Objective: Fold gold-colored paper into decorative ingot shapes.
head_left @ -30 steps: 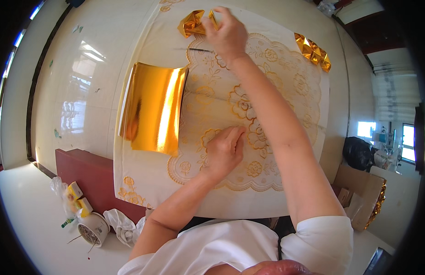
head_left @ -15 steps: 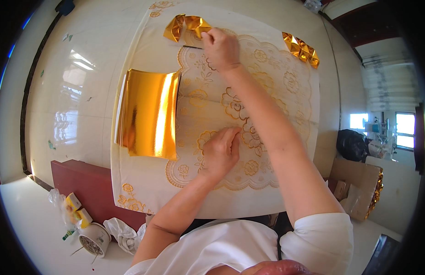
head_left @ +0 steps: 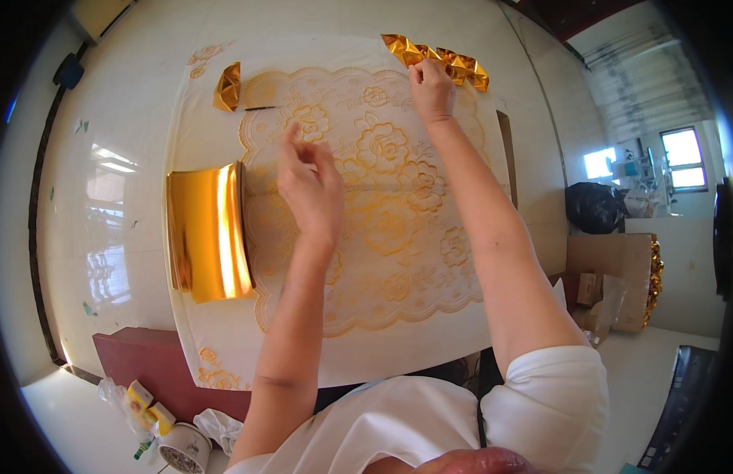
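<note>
My right hand (head_left: 432, 91) is closed at the table's far edge, its fingertips pinching a folded gold foil paper piece (head_left: 400, 50). That piece stands against the left end of a row of similar folded gold pieces (head_left: 464, 68). Over the left part of the embroidered cloth hovers my left hand (head_left: 310, 186), empty, with its fingers loosely bent and apart. Left of it lies a stack of shiny gold foil sheets (head_left: 204, 233). Another folded gold piece (head_left: 227, 87) sits alone at the far left, near a thin dark stick (head_left: 260, 107).
The white tablecloth (head_left: 366, 359) carries gold flower embroidery. Right of the table stands a cardboard box (head_left: 611, 265) with gold pieces along its side, below a black plastic bag (head_left: 594, 207). A dark red bench (head_left: 149, 359) and a white pot (head_left: 185, 449) are at the lower left.
My right hand has moved right, carrying a folded gold piece to the row. My left hand has lifted forward and left, its fingers loosening. The view has shifted to the right.
</note>
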